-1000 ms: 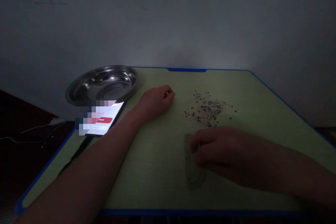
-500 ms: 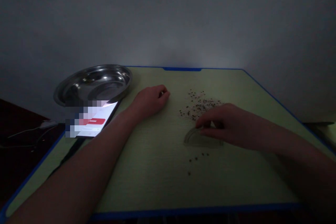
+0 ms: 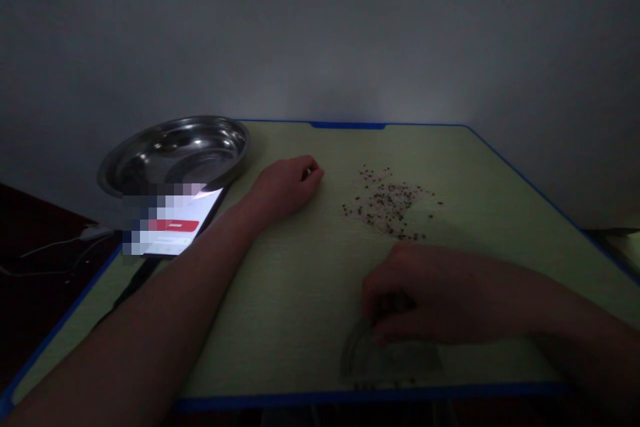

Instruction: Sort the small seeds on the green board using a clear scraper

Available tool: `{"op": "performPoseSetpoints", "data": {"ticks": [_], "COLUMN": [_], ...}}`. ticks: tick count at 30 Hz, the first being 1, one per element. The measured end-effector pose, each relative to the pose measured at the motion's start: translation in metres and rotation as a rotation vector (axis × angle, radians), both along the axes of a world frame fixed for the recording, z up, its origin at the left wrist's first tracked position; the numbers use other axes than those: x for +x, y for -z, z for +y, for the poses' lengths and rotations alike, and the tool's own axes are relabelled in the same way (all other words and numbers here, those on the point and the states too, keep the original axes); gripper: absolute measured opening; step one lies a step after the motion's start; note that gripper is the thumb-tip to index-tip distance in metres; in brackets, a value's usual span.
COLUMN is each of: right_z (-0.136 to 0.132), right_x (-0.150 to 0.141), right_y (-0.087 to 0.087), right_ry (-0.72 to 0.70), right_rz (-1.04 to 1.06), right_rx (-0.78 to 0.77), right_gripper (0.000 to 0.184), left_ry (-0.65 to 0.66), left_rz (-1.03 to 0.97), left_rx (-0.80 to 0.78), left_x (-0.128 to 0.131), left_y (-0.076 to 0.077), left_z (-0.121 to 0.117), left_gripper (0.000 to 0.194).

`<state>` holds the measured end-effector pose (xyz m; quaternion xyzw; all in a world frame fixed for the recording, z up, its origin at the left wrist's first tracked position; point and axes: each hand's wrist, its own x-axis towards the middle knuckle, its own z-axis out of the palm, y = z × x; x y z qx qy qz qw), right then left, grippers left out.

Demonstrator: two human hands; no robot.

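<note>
My right hand is closed on a clear half-round protractor, pinched by its curved edge and lying low over the table near the front. Several small black beans lie in a row along the protractor's straight edge. Farther back is a loose pile of white grains mixed with black beans, apart from both hands. My left hand rests on the table left of the pile. Its fingers are loosely curled and I see nothing held in them.
A shiny steel basin stands at the table's back left. In front of it a phone with a lit screen lies beside my left forearm. The pale green table has a blue rim, and a wall stands behind it. White cables hang off to the left.
My right hand went forward with the protractor to the pile's near side, then drew back toward the front edge, sweeping several black beans along. My left hand stayed put.
</note>
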<state>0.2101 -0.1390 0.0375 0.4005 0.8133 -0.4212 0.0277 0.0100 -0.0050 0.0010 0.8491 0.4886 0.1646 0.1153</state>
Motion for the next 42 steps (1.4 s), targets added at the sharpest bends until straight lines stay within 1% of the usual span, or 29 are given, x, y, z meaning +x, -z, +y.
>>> {"op": "performPoseSetpoints", "data": {"ticks": [3,7,10,13,15,17,21,23,25,28,31,35,38,42], "right_z": [-0.002,-0.004,-0.005,-0.003,0.003,0.012,0.033,0.041,0.046,0.05,0.048,0.043,0.042,0.047], "right_x": [-0.001,0.0,0.0,0.004,0.012,0.027,0.072,0.093,0.108,0.118,0.118,0.107,0.096,0.082], "right_y": [-0.002,-0.005,-0.006,-0.008,-0.012,-0.017,-0.029,-0.031,-0.03,-0.024,-0.02,-0.017,-0.013,-0.004], "right_ry": [-0.01,-0.014,-0.02,-0.002,0.037,0.106,0.348,0.393,0.396,0.377,0.317,0.201,0.145,0.146], "right_rz": [0.0,0.01,0.033,0.064,0.077,0.086,0.108,0.069,0.01,-0.04,-0.05,-0.085,-0.085,-0.049], "right_rx": [-0.049,-0.042,-0.071,-0.07,-0.007,0.087,0.321,0.384,0.358,0.212,0.072,-0.063,-0.057,0.069], "right_gripper": [0.012,0.012,0.011,0.01,0.011,0.015,0.026,0.028,0.03,0.027,0.022,0.022,0.023,0.026], "left_ry": [-0.003,0.004,0.001,-0.001,0.0,-0.003,-0.013,-0.014,-0.012,-0.023,-0.02,-0.01,-0.008,-0.012], "left_rz": [-0.001,-0.001,-0.006,-0.007,-0.001,0.006,0.021,0.029,0.033,0.043,0.05,0.046,0.041,0.05], "left_rx": [-0.001,0.013,0.015,0.012,0.009,0.0,-0.021,-0.032,-0.045,-0.053,-0.053,-0.047,-0.05,-0.05], "left_x": [0.0,-0.001,-0.001,-0.001,-0.001,-0.001,-0.001,-0.001,-0.001,-0.001,-0.002,-0.003,-0.003,-0.003], "left_y": [0.002,0.002,0.002,0.002,0.002,0.002,-0.001,-0.003,-0.006,-0.008,-0.006,-0.003,-0.003,-0.004], "left_z": [0.001,0.001,0.001,0.002,0.002,0.003,0.001,-0.001,-0.003,-0.003,-0.001,0.001,0.0,-0.001], "left_gripper": [0.034,0.034,0.033,0.033,0.034,0.034,0.033,0.033,0.032,0.033,0.032,0.032,0.033,0.034]}}
